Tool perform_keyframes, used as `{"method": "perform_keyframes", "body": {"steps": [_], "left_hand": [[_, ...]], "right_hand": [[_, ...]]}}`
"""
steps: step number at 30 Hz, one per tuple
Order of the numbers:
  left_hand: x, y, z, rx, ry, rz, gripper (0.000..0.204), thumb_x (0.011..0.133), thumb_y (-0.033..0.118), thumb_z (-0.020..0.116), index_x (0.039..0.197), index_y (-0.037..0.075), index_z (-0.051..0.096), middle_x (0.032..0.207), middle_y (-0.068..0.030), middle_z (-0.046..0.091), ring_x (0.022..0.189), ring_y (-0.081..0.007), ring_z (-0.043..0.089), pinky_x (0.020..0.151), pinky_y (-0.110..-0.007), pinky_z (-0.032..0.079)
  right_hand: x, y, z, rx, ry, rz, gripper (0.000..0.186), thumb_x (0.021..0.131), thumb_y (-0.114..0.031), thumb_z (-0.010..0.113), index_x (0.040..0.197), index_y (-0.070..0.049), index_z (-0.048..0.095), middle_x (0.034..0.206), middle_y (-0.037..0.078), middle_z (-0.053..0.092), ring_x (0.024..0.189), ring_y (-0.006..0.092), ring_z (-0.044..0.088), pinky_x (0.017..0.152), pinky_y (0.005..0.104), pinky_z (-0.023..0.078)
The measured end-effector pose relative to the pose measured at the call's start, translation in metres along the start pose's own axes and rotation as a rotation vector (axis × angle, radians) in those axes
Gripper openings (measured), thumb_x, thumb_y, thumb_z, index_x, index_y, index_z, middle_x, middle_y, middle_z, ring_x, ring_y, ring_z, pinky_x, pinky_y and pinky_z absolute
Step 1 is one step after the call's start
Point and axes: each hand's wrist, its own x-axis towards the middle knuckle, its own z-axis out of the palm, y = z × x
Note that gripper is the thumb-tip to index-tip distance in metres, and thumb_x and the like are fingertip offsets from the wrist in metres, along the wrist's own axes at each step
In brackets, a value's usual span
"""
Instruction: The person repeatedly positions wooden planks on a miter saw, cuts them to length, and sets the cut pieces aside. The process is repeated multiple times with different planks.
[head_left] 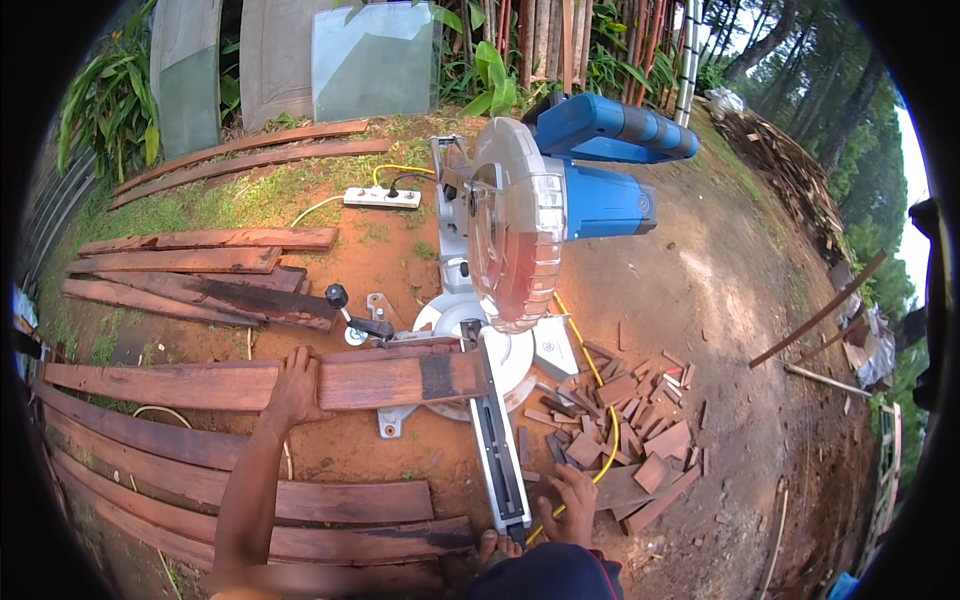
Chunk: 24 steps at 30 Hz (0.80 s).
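My left hand (295, 385) presses on top of a reddish-brown wooden plank (180, 384), thumb and fingers over its edges. The plank's right end, with a dark band across it, lies on the base of a blue and silver miter saw (605, 200), against the slotted silver arm (497, 450). A clear guard (520, 220) covers the saw's blade. At the lower middle, my right hand (570, 505) is right of that arm, by the yellow cable (612, 430). Its fingers are apart, with nothing visible in them. Beside the arm's near end, bare toes (495, 545) show.
Several planks (330, 500) lie in front and more (200, 260) at the left. A pile of short wood offcuts (650, 430) covers the ground right of the saw. Behind stands a white power strip (382, 198). A clamp with a black knob (337, 296) rises beside the plank.
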Motion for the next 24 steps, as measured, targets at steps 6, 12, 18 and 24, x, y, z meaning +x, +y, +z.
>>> {"method": "perform_keyframes", "body": {"steps": [6,12,18,24], "left_hand": [[-0.081,0.061,-0.022,0.079,-0.077,0.036,0.103,0.046,0.054,0.096,0.126,-0.001,0.062,0.135,-0.0165,0.052,0.134,-0.0346,0.044,0.113,-0.057,0.033],[-0.121,0.113,-0.052,-0.059,0.022,0.07,0.104,0.054,0.063,0.092,0.131,0.0,0.061,0.138,-0.0175,0.053,0.144,-0.0393,0.039,0.12,-0.064,0.025],[-0.185,0.027,-0.047,-0.168,0.581,-0.584,0.113,0.073,0.065,0.087,0.157,0.006,0.042,0.162,-0.0219,0.035,0.156,-0.0405,0.027,0.127,-0.065,0.016],[-0.232,-0.029,0.008,-2.105,1.14,-1.232,0.093,0.091,0.067,0.072,0.158,0.007,0.048,0.154,-0.0191,0.053,0.144,-0.0407,0.048,0.121,-0.061,0.036]], "right_hand": [[0.097,-0.044,0.007,-0.138,-0.432,-0.408,0.086,0.079,-0.039,0.088,0.15,-0.007,0.052,0.154,0.018,0.051,0.142,0.0397,0.049,0.117,0.0642,0.034],[0.145,-0.055,0.019,-0.388,-0.928,-0.464,0.114,0.069,-0.047,0.09,0.163,-0.013,0.035,0.128,0.018,0.056,0.118,0.0391,0.061,0.092,0.0599,0.053],[0.133,0.0,-0.04,-0.493,-0.986,-0.418,0.118,0.067,-0.048,0.091,0.162,-0.008,0.036,0.138,0.027,0.054,0.129,0.047,0.055,0.104,0.0595,0.048],[0.089,0.077,-0.101,-0.463,-1.078,-0.056,0.106,0.076,-0.042,0.087,0.163,-0.009,0.037,0.151,0.031,0.049,0.143,0.0519,0.043,0.12,0.0567,0.036]]}}
